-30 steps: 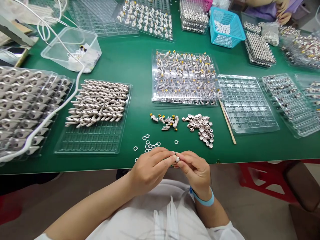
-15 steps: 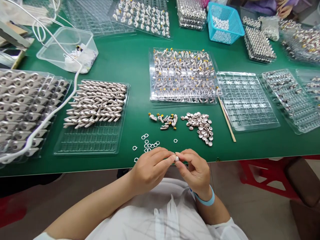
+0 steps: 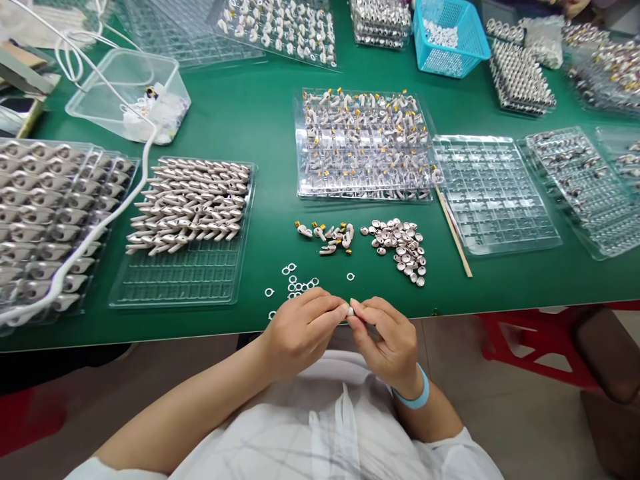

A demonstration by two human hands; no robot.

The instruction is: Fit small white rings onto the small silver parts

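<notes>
While left hand (image 3: 299, 335) and right hand (image 3: 389, 341) pinch a white piece (image 3: 351, 311), rings (image 3: 305, 287) lie partly hidden.

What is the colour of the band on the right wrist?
The band is light blue; it shows best in the head view.

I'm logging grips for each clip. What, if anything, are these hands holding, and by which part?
A small pale piece, pinched between both hands' fingertips; which part they grip cannot be told.
</notes>
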